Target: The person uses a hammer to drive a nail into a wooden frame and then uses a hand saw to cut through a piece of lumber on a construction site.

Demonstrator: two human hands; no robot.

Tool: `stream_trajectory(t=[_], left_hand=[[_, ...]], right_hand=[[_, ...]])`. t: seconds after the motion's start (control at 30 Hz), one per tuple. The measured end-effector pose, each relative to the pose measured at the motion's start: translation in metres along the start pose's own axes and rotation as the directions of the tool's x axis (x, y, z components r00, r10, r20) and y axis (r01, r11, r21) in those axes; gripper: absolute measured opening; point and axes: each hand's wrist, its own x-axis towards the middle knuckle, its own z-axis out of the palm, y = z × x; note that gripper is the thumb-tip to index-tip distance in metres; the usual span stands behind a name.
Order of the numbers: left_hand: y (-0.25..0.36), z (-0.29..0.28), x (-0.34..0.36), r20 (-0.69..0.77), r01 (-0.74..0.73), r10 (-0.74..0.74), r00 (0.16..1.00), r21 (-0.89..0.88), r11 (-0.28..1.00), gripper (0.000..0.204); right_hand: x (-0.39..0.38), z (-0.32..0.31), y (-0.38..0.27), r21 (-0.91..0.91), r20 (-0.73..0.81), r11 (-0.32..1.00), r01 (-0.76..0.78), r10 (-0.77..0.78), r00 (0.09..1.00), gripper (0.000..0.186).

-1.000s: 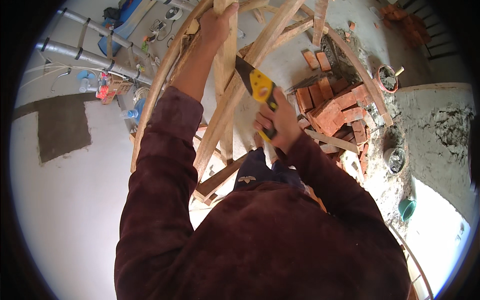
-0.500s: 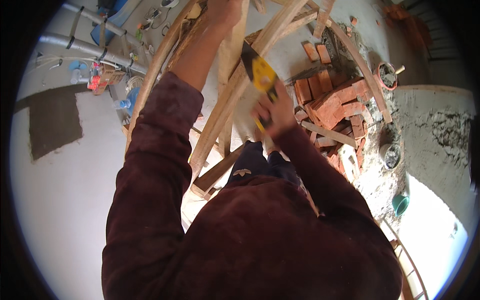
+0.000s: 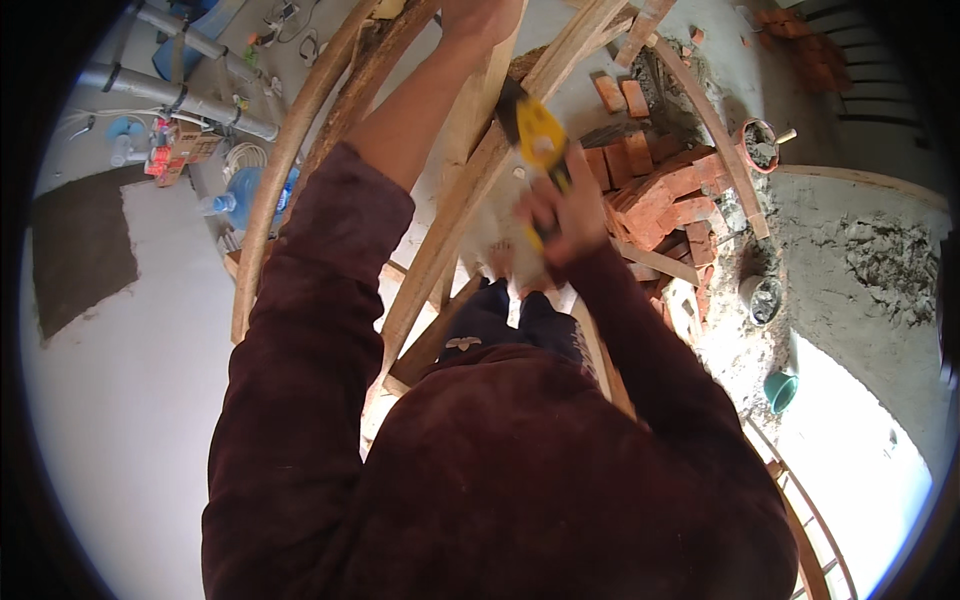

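My right hand (image 3: 572, 212) is closed round the grip of a handsaw (image 3: 541, 137) with a yellow and black handle, slightly smeared by motion. Its dark blade points up and to the left, reaching the slanted wooden beam (image 3: 452, 212) near where another board crosses it. My left hand (image 3: 482, 16), partly cut off by the upper edge, is closed on the upper part of a pale wooden board (image 3: 486, 82). Its fingertips are hidden. Both pieces belong to a timber frame with curved wooden ribs (image 3: 292, 130). Where the blade's teeth meet the wood is hard to make out.
To the right lies a heap of red bricks (image 3: 655, 205), with a curved wooden rib (image 3: 712, 120) beside it. Buckets with mortar (image 3: 762, 148) and a green bucket (image 3: 781, 392) stand farther right. At left are a large blue water bottle (image 3: 240, 195) and grey pipes (image 3: 150, 87).
The handsaw and my right hand have shifted slightly right and up. My left hand appears farther right along the top edge. The whole view has moved a little too.
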Motion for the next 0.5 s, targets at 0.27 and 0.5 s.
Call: stream_trajectory(t=[0.27, 0.5], left_hand=[[-0.006, -0.007, -0.014, 0.008, -0.087, 0.087, 0.996, 0.045, 0.995, 0.04], [-0.015, -0.019, 0.0, 0.067, -0.111, 0.11, 0.992, 0.007, 0.994, 0.036]], right_hand=[[0.008, 0.0, 0.019, 0.126, 0.052, 0.991, -0.04, 0.034, 0.998, 0.039], [0.022, 0.017, 0.018, 0.065, 0.01, 0.997, -0.044, 0.043, 0.999, 0.043]])
